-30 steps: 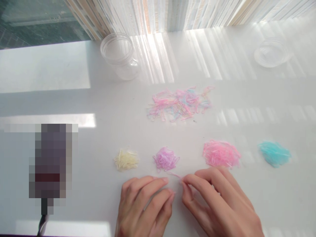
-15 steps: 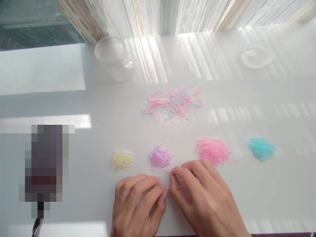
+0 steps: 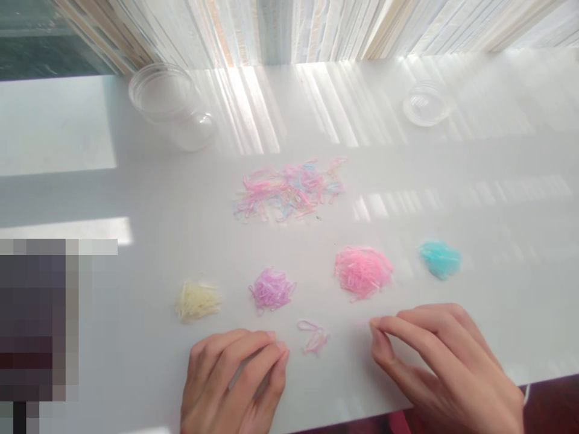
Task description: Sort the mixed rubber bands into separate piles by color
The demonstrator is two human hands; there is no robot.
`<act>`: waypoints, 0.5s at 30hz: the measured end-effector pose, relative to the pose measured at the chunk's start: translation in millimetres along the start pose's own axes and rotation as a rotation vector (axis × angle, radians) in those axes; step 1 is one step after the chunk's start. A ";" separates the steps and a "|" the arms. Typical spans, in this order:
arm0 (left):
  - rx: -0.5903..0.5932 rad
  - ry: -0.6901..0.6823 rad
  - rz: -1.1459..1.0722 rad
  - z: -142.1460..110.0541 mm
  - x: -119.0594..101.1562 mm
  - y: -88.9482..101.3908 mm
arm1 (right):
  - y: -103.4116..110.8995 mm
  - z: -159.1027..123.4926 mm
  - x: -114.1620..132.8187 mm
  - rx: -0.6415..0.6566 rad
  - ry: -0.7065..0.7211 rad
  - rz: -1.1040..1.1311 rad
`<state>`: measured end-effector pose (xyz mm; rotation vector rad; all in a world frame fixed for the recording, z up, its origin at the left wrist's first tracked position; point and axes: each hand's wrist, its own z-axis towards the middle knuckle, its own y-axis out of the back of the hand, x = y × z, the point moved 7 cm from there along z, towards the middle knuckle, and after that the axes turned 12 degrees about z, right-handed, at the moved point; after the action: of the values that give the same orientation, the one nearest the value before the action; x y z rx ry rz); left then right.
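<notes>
My right hand (image 3: pixel 436 355) is beside the pink pile, thumb and forefinger pinched on a thin pink rubber band (image 3: pixel 363 323), of which only a faint end shows. Resting on the table below the purple pile is my left hand (image 3: pixel 235 380), its fingers curled and thumb against the forefinger; what they hold, if anything, is hidden. Between both hands lie a few loose pale pink-purple rubber bands (image 3: pixel 315 339). Sorted piles form a row: yellow bands (image 3: pixel 199 301), purple bands (image 3: pixel 272 290), pink bands (image 3: pixel 364 272) and turquoise bands (image 3: pixel 441 259).
A spread of mixed-colour bands (image 3: pixel 289 190) lies behind the row. Farther back stand a clear jar (image 3: pixel 172 108) at left and a clear round lid (image 3: pixel 426 105) at right. A string curtain (image 3: pixel 271 30) edges the white table (image 3: pixel 497 289). A pixelated dark shape covers the lower left.
My right hand has moved right, away from my left hand, uncovering the loose bands between them. My left hand stays in much the same pose. The whole view has shifted slightly.
</notes>
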<state>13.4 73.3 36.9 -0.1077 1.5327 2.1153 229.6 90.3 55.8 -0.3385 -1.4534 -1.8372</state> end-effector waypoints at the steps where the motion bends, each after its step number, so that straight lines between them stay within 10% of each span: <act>1: -0.003 -0.004 0.001 -0.1 -0.1 0.1 | 4.0 -2.3 -4.9 -0.016 0.012 -0.029; 15: -0.001 -0.020 0.056 3.5 -5.5 -0.6 | 5.5 -12.1 -18.1 -0.089 0.014 0.052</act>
<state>19.2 74.6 39.6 -0.0447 1.5400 2.1545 248.7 85.9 44.6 -0.4027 -1.3436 -1.8631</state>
